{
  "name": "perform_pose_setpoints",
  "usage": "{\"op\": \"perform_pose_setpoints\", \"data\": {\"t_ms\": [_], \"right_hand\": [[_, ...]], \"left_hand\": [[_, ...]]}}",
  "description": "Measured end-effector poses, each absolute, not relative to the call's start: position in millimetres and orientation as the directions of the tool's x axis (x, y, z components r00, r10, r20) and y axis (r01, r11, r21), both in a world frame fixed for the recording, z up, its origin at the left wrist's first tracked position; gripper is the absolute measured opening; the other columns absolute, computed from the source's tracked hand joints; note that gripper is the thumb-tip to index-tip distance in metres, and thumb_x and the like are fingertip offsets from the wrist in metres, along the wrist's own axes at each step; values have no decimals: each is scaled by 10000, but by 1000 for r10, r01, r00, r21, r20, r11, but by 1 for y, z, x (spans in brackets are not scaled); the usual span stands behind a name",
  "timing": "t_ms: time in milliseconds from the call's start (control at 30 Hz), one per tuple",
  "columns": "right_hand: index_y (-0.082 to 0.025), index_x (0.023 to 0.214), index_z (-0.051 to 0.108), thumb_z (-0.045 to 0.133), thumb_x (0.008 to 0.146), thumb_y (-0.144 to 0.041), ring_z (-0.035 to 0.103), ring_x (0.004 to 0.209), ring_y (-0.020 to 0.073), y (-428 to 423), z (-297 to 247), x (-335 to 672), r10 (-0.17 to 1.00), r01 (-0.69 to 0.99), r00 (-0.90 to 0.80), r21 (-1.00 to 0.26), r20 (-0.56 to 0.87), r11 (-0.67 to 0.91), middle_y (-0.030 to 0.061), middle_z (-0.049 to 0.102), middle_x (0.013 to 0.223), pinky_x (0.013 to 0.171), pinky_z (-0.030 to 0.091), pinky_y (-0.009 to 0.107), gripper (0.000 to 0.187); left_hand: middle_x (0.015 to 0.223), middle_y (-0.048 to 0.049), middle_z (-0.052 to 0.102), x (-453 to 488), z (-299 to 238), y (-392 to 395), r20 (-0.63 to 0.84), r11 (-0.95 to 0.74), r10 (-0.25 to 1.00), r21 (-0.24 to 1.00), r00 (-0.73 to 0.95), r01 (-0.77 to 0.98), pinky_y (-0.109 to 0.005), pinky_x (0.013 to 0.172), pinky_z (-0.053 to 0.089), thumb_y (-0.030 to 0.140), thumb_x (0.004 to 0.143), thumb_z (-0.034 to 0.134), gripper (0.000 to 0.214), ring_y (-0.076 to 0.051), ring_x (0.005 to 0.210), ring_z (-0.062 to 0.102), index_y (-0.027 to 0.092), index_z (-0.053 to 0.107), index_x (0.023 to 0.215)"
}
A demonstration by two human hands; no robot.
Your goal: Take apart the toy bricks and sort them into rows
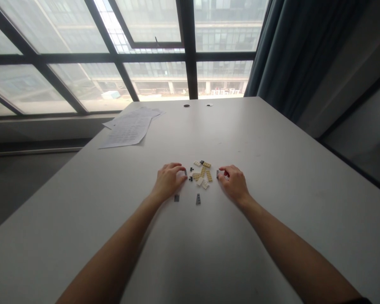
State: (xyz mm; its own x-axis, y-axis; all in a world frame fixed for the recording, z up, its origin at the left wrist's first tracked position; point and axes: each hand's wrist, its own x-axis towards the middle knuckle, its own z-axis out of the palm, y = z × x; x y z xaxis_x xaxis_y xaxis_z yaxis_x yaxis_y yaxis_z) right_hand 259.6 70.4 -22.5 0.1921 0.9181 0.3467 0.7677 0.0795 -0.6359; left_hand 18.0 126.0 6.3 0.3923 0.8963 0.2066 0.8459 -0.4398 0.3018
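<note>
My left hand (169, 180) rests on the table, thumb and index finger closed on a small grey toy brick (185, 172). On the other side, my right hand (234, 183) has its thumb and fingertips at another small grey brick (217, 172), partly covered by the fingers. Between the hands lies a loose cluster of tan bricks (202, 172) and white bricks (204, 185). Small black pieces (191, 179) sit at the cluster's left side. Nearer to me are a grey wedge-shaped plate (198, 199) and a dark grey piece (176, 198), lying apart.
Printed papers (129, 128) overlap at the table's far left edge. Two round cable holes, one of them a dark hole (186, 106), are near the far edge of the white table (256, 135). Beyond stand windows and a dark curtain (281, 55).
</note>
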Motion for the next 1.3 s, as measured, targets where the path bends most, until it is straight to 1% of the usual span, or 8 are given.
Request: {"op": "perform_pose_setpoints", "data": {"t_ms": [100, 167, 333, 467, 567, 700, 933, 1300], "right_hand": [[-169, 953, 702, 573, 827, -227, 560, 792, 186, 69, -21, 259, 909, 771, 191, -630, 370, 94, 36, 624, 813, 793, 409, 308, 190], [-169, 951, 701, 570, 829, -220, 561, 792, 187, 68, -21, 259, 902, 780, 184, -617, 391, 109, 36, 627, 810, 800, 403, 313, 186], [-173, 935, 696, 559, 840, -216, 564, 797, 196, 66, -22, 259, 879, 801, 154, -578, 452, 157, 38, 631, 805, 814, 390, 331, 172], [-166, 940, 689, 558, 848, -204, 564, 803, 204, 60, -22, 258, 851, 823, 80, -515, 519, 237, 46, 631, 809, 814, 394, 347, 165], [-172, 934, 687, 571, 840, -205, 559, 808, 206, 51, -20, 256, 826, 810, -106, -434, 553, 394, 53, 629, 813, 809, 415, 339, 152], [-177, 1026, 671, 618, 827, -279, 574, 846, 210, 37, -18, 253, 772, 715, -433, -344, 465, 608, 62, 644, 881, 820, 442, 328, 230], [-184, 1092, 653, 619, 836, -321, 598, 849, 207, 34, -19, 250, 804, 730, -497, -343, 327, 591, 66, 650, 907, 808, 449, 323, 292], [-183, 1035, 657, 616, 829, -289, 595, 820, 198, 35, -17, 243, 806, 736, -498, -336, 320, 588, 53, 646, 878, 782, 438, 305, 235]], "left_hand": [[1271, -54, 602, 29, 11, 90, 318, -586, 805, 288, 501, 758, -472, 1083, 328, 336, 836, 624, 242, -274, 1249, 471, 261, 667, 1062], [1287, -56, 593, 40, 11, 67, 314, -658, 751, 276, 581, 700, -499, 1089, 312, 330, 818, 657, 230, -290, 1273, 447, 261, 673, 1037], [1304, -75, 589, 56, 5, 45, 248, -666, 745, 233, 619, 708, -544, 1089, 296, 290, 802, 672, 223, -315, 1259, 460, 237, 682, 1018], [1313, -93, 583, 48, 3, 49, 276, -666, 741, 182, 612, 723, -559, 1086, 295, 311, 802, 675, 336, -326, 1266, 453, 227, 652, 1127], [1304, -101, 587, 38, 2, 49, 310, -669, 732, 156, 607, 727, -567, 1080, 298, 327, 809, 666, 369, -328, 1258, 458, 220, 636, 1161], [1292, -98, 594, 31, 1, 48, 306, -680, 721, 134, 622, 721, -590, 1088, 268, 328, 838, 634, 327, -332, 1263, 455, 225, 639, 1149], [1298, -76, 594, 32, 2, 48, 292, -716, 691, 146, 661, 683, -598, 1109, 228, 290, 863, 595, 225, -318, 1272, 449, 229, 659, 1070], [1297, -70, 596, 27, 3, 52, 267, -715, 696, 184, 666, 674, -602, 1114, 205, 318, 845, 628, 282, -312, 1275, 443, 250, 651, 1117]]}}
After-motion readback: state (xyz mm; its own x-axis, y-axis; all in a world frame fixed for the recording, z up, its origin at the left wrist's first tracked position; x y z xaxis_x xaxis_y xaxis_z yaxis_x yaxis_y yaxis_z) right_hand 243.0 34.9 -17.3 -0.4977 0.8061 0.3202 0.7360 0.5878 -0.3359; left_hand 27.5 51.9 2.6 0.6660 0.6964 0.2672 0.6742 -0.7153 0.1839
